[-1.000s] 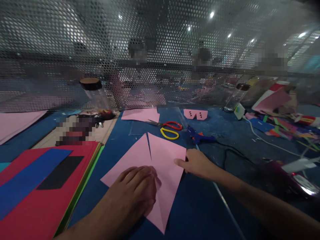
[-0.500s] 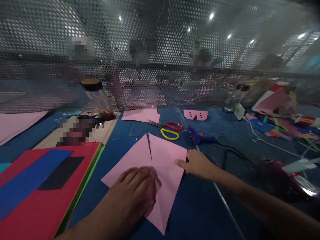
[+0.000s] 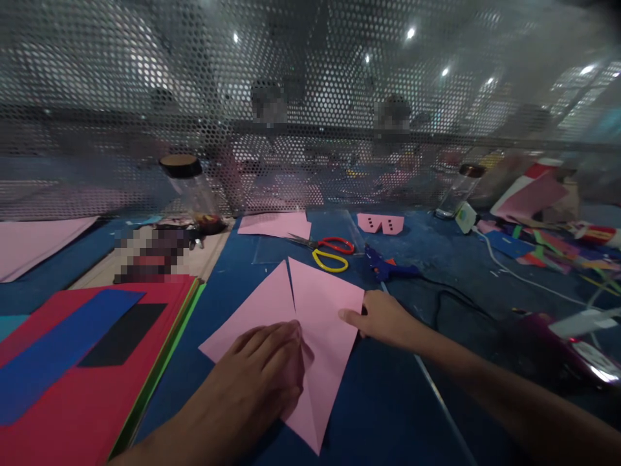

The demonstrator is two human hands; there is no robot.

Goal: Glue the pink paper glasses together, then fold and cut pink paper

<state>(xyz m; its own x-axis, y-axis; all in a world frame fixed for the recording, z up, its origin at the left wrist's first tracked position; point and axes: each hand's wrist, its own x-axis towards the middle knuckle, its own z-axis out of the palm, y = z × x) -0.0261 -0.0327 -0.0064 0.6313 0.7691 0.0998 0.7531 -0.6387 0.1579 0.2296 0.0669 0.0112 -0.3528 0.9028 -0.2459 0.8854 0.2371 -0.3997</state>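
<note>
A pink sheet of paper [image 3: 327, 294] lies turned like a diamond on the blue tabletop, with a narrow slit running down from its top corner and a crease toward the lower corner. Across its lower left part, my left hand [image 3: 264, 362] is curled with the fingers together, pressing and gripping the paper near the middle; the palm hides that part. My right hand [image 3: 383, 317] pinches the right corner, thumb on top and fingers underneath. Beyond the paper lie scissors [image 3: 332, 254] with one red and one yellow handle, their blades apart from it.
A blue glue gun [image 3: 388, 266] with a black cord lies right of the scissors. Pink cut pieces [image 3: 274, 224] and a notched pink piece [image 3: 381, 224] sit farther back. Coloured sheets [image 3: 111, 401] are stacked left. Jars [image 3: 182, 178] stand before a perforated metal screen [image 3: 310, 77]; people are beyond.
Almost nothing differs. The view has shifted very slightly, and both hands keep the same places on the pink paper.
</note>
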